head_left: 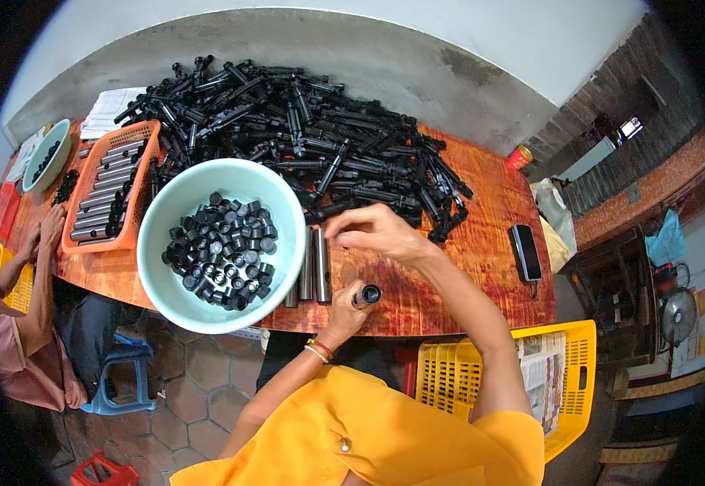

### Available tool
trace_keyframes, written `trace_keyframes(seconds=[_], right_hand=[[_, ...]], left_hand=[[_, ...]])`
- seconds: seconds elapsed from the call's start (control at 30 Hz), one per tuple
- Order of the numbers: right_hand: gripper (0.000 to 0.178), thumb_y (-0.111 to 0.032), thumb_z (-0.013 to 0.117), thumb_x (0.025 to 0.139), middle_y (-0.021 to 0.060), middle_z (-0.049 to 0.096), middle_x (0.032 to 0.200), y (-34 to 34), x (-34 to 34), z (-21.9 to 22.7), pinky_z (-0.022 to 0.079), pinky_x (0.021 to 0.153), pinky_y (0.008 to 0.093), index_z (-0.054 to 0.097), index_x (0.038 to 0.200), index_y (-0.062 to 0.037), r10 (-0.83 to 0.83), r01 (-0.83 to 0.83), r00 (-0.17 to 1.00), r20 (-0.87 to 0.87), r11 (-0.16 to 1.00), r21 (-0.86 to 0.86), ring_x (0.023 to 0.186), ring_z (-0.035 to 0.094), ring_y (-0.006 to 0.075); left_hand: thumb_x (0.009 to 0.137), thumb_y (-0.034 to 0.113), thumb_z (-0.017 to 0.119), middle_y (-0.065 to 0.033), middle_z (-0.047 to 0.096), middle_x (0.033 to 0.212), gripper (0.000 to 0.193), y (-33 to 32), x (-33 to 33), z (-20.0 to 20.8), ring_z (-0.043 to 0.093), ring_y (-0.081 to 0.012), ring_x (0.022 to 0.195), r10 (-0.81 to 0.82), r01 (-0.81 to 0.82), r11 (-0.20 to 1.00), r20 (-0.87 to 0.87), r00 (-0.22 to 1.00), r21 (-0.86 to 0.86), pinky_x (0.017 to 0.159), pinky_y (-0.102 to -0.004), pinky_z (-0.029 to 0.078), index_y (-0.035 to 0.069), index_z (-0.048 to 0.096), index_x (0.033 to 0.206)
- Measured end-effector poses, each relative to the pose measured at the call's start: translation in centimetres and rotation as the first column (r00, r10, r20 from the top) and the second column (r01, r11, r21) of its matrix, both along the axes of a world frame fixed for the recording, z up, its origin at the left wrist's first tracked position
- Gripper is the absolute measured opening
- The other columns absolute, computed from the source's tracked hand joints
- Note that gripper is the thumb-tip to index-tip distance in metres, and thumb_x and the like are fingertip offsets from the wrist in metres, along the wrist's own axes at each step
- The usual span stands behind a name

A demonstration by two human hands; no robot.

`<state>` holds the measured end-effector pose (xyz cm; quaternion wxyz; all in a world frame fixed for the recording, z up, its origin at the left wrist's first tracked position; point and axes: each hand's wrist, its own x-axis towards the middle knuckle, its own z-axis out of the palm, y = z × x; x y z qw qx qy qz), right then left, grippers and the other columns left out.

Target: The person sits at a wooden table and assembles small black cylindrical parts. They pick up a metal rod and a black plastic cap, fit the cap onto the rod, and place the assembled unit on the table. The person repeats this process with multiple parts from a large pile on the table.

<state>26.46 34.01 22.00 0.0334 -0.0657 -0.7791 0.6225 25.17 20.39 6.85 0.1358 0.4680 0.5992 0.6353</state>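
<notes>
My left hand is closed around a dark tube, its round open end facing up, near the table's front edge. Just beyond it, my right hand hovers with curved fingers apart over the upper ends of several grey metal tubes; nothing shows in its fingers. Those tubes lie side by side, partly hidden by a pale green basin on their left. Small black cylindrical caps fill the basin's bottom. Behind my hands spreads a big heap of black tubular parts.
An orange basket of grey tubes stands left of the basin, near another person's hands. On the table's right lie a phone and a red can. A yellow crate with newspaper sits at my right.
</notes>
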Motion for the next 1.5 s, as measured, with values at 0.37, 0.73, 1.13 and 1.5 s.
trace_keyframes(seconds=[0.37, 0.73, 1.13, 1.5], right_hand=[[0.027, -0.005, 0.077, 0.07, 0.0067, 0.063, 0.098, -3.0, 8.3, -0.9, 0.046, 0.089, 0.034, 0.055, 0.086, -0.0055, -0.219, 0.19, 0.961, -0.167, 0.966, -0.174, 0.097, 0.058, 0.0177], [0.024, -0.006, 0.077, 0.067, 0.0112, 0.067, 0.1, -4.2, 8.2, -3.3, 0.042, 0.097, 0.0407, 0.056, 0.079, -0.0037, -0.19, 0.226, 0.926, -0.325, 0.971, 0.077, 0.109, 0.057, 0.0269], [0.039, -0.014, 0.076, 0.07, 0.0125, 0.058, 0.101, -5.0, 8.5, -0.5, 0.046, 0.083, 0.0354, 0.062, 0.105, -0.0014, -0.119, 0.307, 0.929, -0.349, 0.775, 0.552, 0.095, 0.057, 0.027], [0.035, -0.024, 0.066, 0.078, 0.0118, 0.05, 0.089, -3.4, 7.8, 0.0, 0.043, 0.079, 0.0392, 0.062, 0.107, -0.0055, 0.113, 0.047, 0.977, -0.182, 0.718, 0.694, 0.086, 0.05, 0.0291]], left_hand=[[0.076, 0.016, 0.071, -0.0155, 0.059, 0.071, 0.021, -0.4, 0.0, -0.5, 0.059, -0.0346, 0.065, -0.03, 0.035, 0.995, 0.054, 0.998, -0.088, 0.057, -0.0379, 0.045, 0.002, 0.057, 0.084], [0.077, 0.021, 0.071, -0.0157, 0.062, 0.076, 0.028, -0.3, -0.2, -1.6, 0.062, -0.0348, 0.072, -0.058, 0.06, 0.994, 0.036, 0.998, -0.088, 0.06, -0.0383, 0.047, 0.001, 0.059, 0.093], [0.079, 0.025, 0.07, -0.0152, 0.059, 0.074, 0.03, -0.2, -0.2, -1.0, 0.06, -0.0351, 0.069, -0.058, 0.061, 0.995, 0.036, 0.998, -0.081, 0.06, -0.0373, 0.046, 0.001, 0.056, 0.092], [0.08, 0.026, 0.071, -0.014, 0.063, 0.08, 0.035, -0.2, -0.7, -1.1, 0.063, -0.0269, 0.073, -0.158, 0.163, 0.985, 0.087, 0.984, -0.053, 0.063, -0.0343, 0.048, 0.0, 0.058, 0.098]])
